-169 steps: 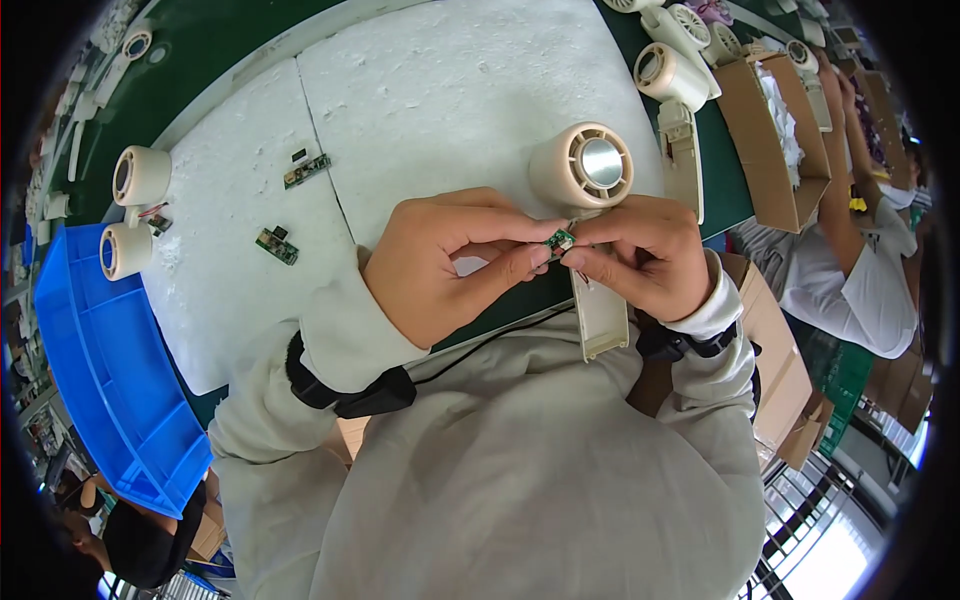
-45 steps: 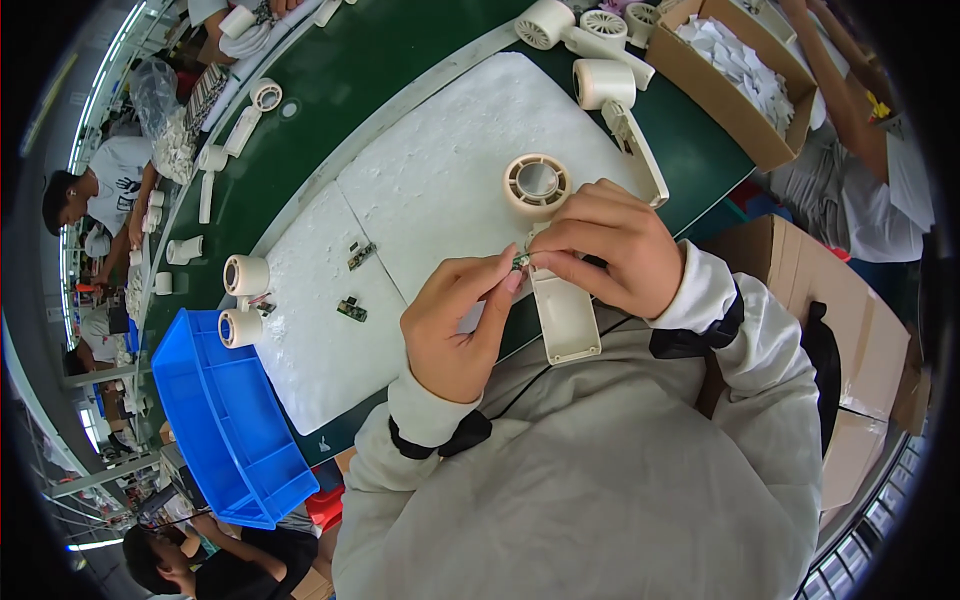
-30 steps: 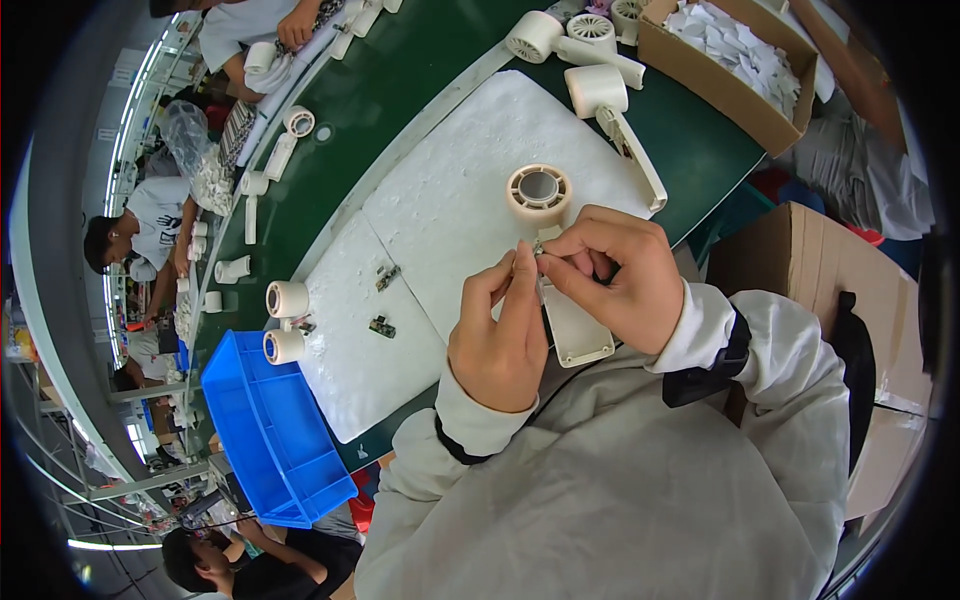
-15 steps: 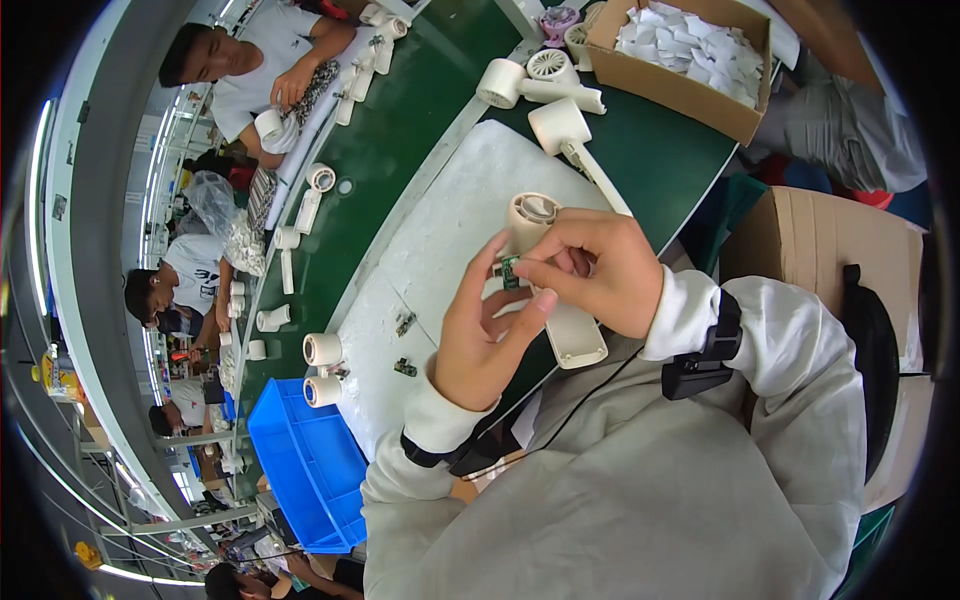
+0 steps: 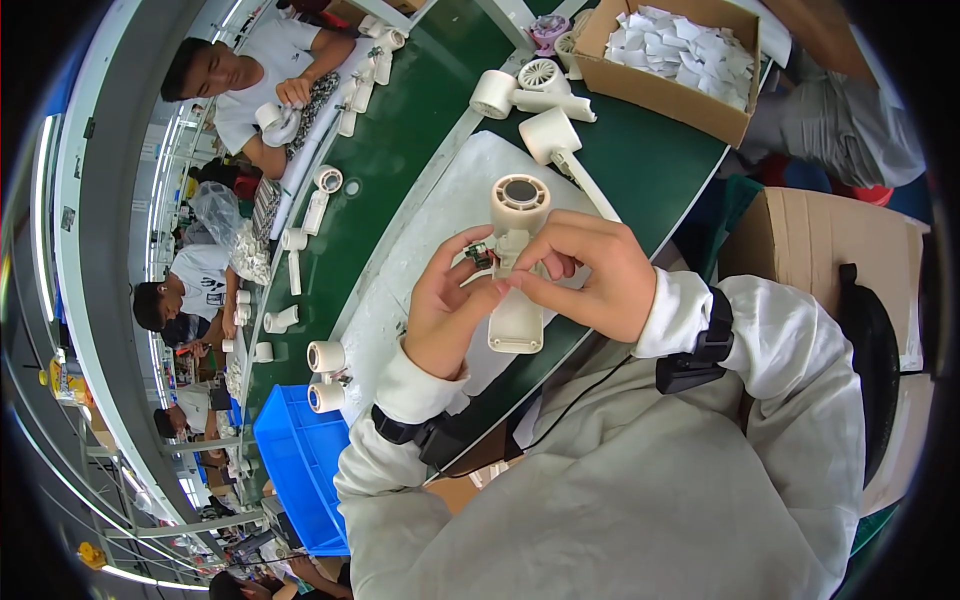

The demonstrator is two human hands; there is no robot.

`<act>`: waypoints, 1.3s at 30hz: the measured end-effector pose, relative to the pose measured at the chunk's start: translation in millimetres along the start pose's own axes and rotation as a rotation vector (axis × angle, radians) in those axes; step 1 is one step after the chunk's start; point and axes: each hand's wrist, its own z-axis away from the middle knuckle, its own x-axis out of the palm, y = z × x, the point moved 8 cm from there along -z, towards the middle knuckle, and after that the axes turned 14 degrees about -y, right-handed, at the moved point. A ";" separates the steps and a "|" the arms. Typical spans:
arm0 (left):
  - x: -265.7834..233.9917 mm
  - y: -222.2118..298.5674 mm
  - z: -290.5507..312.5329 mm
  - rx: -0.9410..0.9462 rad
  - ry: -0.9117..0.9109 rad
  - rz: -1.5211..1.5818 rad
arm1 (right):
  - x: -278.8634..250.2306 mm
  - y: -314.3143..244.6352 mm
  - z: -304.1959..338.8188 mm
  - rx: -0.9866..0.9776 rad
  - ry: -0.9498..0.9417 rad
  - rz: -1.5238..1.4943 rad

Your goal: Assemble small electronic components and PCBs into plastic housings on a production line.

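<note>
A cream handheld fan housing (image 5: pixel 516 328) lies in front of me, its round head away from me and its open handle toward me. My left hand (image 5: pixel 443 315) is at the left side of the handle. Between its fingers is a small green circuit board (image 5: pixel 480 256). From the right, my right hand (image 5: pixel 596 272) reaches over the handle, thumb and index finger pinched close to the left fingertips. Whatever lies in that pinch is too small to make out. The hands partly cover the middle of the handle.
Under the housing lies a white sheet (image 5: pixel 455 195) on the green table. More fan housings (image 5: pixel 548 135) stand beyond it. A carton of white pieces (image 5: pixel 680 45) is at far right, a blue bin (image 5: pixel 300 455) at near left. Several people sit across the green belt (image 5: pixel 400 130).
The circuit board has moved left, away from the right fingertips, and stays in my left hand. My right hand has come to the handle. The housing appears shifted left and more upright.
</note>
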 end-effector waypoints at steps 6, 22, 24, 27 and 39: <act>-34.6 -0.4 -11.4 0.012 0.055 0.038 | 12.3 0.8 2.4 -0.025 -0.148 0.060; -315.4 -54.2 -117.7 0.080 0.470 0.120 | 49.2 29.4 10.8 -0.162 -0.456 0.447; -349.8 -59.7 -129.2 0.099 0.553 0.049 | 50.1 27.9 8.4 -0.166 -0.457 0.425; -374.4 -62.7 -153.7 0.109 0.591 -0.074 | 49.9 31.2 5.2 -0.144 -0.456 0.412; -444.4 1.3 -95.9 -0.133 0.948 -1.591 | 46.6 29.7 2.2 -0.144 -0.456 0.382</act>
